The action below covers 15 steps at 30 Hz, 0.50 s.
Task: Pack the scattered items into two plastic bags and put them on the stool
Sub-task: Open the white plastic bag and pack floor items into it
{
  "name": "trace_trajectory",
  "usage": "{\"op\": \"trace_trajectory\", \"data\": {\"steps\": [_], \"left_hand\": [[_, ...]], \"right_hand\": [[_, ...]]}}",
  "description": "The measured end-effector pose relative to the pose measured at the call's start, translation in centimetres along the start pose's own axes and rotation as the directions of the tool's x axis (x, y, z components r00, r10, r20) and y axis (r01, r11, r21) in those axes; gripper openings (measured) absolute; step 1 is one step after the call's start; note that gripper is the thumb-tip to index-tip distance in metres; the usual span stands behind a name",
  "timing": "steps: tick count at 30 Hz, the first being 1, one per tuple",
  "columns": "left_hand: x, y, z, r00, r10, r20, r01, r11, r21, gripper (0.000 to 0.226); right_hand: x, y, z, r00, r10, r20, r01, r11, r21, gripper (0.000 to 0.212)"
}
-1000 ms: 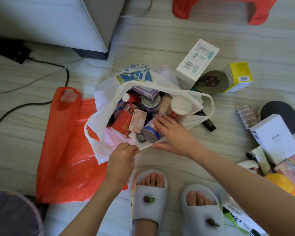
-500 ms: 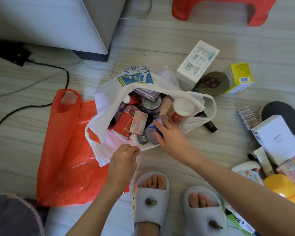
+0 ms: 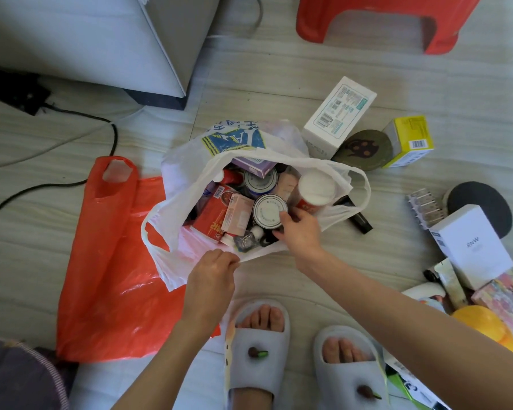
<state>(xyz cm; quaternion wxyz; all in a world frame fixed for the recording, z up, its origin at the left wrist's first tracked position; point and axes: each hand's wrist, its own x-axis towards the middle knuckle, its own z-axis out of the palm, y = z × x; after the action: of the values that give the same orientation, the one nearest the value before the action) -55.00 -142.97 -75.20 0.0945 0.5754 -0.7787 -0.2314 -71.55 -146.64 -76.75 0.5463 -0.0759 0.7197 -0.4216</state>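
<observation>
A white plastic bag (image 3: 184,184) stands open on the floor, filled with several items: cans, a red packet, a pink box and a white-lidded tub (image 3: 316,186). My left hand (image 3: 212,276) pinches the bag's near rim. My right hand (image 3: 299,230) reaches into the bag and grips a tin can (image 3: 268,213), which stands upright with its flat end facing up. An orange plastic bag (image 3: 107,279) lies flat on the floor to the left, partly under the white one. The red stool (image 3: 385,22) stands at the top right.
Loose items lie on the floor to the right: a tall white box (image 3: 338,116), a yellow box (image 3: 409,140), a dark round tin (image 3: 365,149), a white RNW box (image 3: 471,247), a black disc (image 3: 483,202), a yellow ball (image 3: 480,324). Grey furniture (image 3: 86,39) and cables (image 3: 71,119) are at the upper left. My slippered feet (image 3: 258,350) stand below.
The can was lying on its side under my right hand; now it stands upright in the bag with its end facing up. My left hand kept holding the rim.
</observation>
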Motion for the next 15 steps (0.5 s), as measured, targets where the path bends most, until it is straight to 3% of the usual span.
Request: {"op": "trace_trajectory", "data": {"steps": [3, 7, 9, 10, 12, 15], "left_hand": [[0.1, 0.0, 0.2, 1.000, 0.008, -0.019, -0.008, 1.000, 0.010, 0.014], [0.3, 0.1, 0.5, 0.999, 0.014, -0.035, -0.013, 1.000, 0.021, 0.017], [0.4, 0.2, 0.5, 0.999, 0.041, -0.023, -0.040, 0.999, 0.030, 0.026], [0.5, 0.3, 0.4, 0.998, 0.056, -0.012, -0.055, 0.998, 0.038, 0.028], [0.4, 0.7, 0.4, 0.996, 0.089, 0.001, -0.088, 0.994, 0.057, 0.027], [0.1, 2.1, 0.7, 0.986, 0.169, -0.004, -0.168, 0.984, 0.054, 0.032]], "right_hand": [[-0.3, -0.2, -0.4, 0.994, 0.097, 0.055, -0.105, 0.978, 0.178, 0.034], [-0.2, -0.6, -1.4, 0.981, 0.127, 0.148, -0.154, 0.970, 0.188, 0.034], [-0.4, -0.7, -2.0, 0.986, 0.052, 0.157, -0.060, 0.997, 0.043, 0.033], [-0.5, -0.5, -2.5, 0.988, -0.041, 0.149, 0.059, 0.991, -0.119, 0.033], [-1.3, -0.3, -4.0, 0.956, -0.222, 0.192, 0.281, 0.879, -0.385, 0.032], [-2.5, 0.8, -7.5, 0.886, -0.409, 0.219, 0.458, 0.699, -0.549, 0.031]]}}
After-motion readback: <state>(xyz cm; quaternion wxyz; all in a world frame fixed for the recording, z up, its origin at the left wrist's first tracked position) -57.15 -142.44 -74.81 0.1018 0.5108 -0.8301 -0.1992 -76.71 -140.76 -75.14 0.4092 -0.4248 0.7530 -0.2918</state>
